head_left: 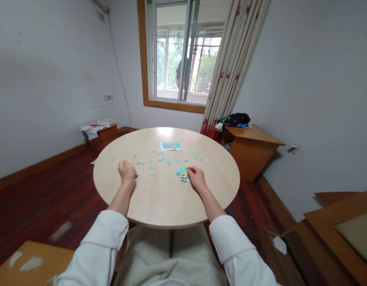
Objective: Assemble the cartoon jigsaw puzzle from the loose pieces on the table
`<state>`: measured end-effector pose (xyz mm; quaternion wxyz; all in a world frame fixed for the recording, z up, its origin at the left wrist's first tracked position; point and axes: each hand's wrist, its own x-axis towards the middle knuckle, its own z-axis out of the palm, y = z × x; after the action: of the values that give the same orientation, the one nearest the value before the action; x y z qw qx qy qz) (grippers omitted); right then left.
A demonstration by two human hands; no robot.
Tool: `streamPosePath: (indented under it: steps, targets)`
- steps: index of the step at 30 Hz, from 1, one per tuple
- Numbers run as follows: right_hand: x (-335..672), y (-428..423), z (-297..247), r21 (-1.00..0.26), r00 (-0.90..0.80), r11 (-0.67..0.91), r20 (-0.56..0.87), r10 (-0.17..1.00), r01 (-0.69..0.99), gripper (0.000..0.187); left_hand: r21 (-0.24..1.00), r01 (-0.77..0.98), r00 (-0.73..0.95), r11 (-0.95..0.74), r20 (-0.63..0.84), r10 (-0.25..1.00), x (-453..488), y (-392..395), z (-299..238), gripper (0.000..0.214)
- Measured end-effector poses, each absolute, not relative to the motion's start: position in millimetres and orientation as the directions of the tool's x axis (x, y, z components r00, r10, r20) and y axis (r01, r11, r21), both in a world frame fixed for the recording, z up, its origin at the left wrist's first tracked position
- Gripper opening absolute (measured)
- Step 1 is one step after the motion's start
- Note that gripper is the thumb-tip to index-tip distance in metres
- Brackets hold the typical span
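A round pale wooden table (168, 202) stands in front of me. Several small teal puzzle pieces (164, 160) lie scattered across its middle. My right hand (196, 175) rests closed in a pinch at the edge of a small joined puzzle section (183, 174) showing a yellow cartoon figure. My left hand (126, 171) lies curled in a loose fist on the table beside a small loose piece (137, 176); what it holds, if anything, is hidden. A reference picture card (170, 145) lies flat farther back.
A wooden cabinet (250, 149) with dark clothes on it stands at the right by the curtain (231, 67). A low wooden box (107, 133) with papers sits at the left wall. A window (180, 51) is behind the table. Wooden furniture edges show at the lower corners.
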<state>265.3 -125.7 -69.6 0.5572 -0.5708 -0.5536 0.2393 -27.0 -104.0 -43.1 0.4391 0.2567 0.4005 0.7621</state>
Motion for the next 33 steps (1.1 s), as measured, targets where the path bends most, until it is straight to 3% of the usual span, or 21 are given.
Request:
streamPosePath:
  steps: [2,4,7,10,19,23,29,33]
  targets:
    - [267,-125,-69,-0.932,0.329,0.221,0.313,0.891,0.289,0.019,0.765,-0.592,-0.465,-0.253,-0.068,0.883,-30,-109,-37,0.02]
    - [269,-124,-69,-0.952,0.373,0.223,0.288,0.882,0.208,0.02,0.646,-0.748,-0.294,-0.152,-0.118,0.948,-35,-113,-32,0.025]
    - [273,-123,-69,-0.969,0.415,0.227,0.248,0.875,0.101,0.022,0.496,-0.866,-0.112,-0.061,-0.075,0.991,-41,-118,-28,0.025]
    - [275,-123,-68,-0.974,0.446,0.226,0.215,0.869,0.029,0.024,0.429,-0.903,-0.034,-0.018,-0.03,0.999,-41,-121,-26,0.024]
    - [274,-124,-64,-0.977,0.455,0.215,0.186,0.871,-0.012,0.023,0.439,-0.898,0.014,0.034,-0.048,0.999,-32,-124,-24,0.023]
    - [273,-125,-64,-0.978,0.451,0.208,0.186,0.873,0.001,0.024,0.456,-0.89,0.002,0.023,-0.048,0.999,-33,-124,-24,0.034]
    - [273,-124,-65,-0.979,0.448,0.203,0.197,0.872,0.034,0.027,0.392,-0.914,-0.139,-0.103,-0.064,0.988,-40,-121,-24,0.035]
    - [274,-125,-64,-0.978,0.438,0.201,0.206,0.875,0.059,0.027,0.431,-0.889,-0.192,-0.154,-0.046,0.98,-45,-120,-25,0.028]
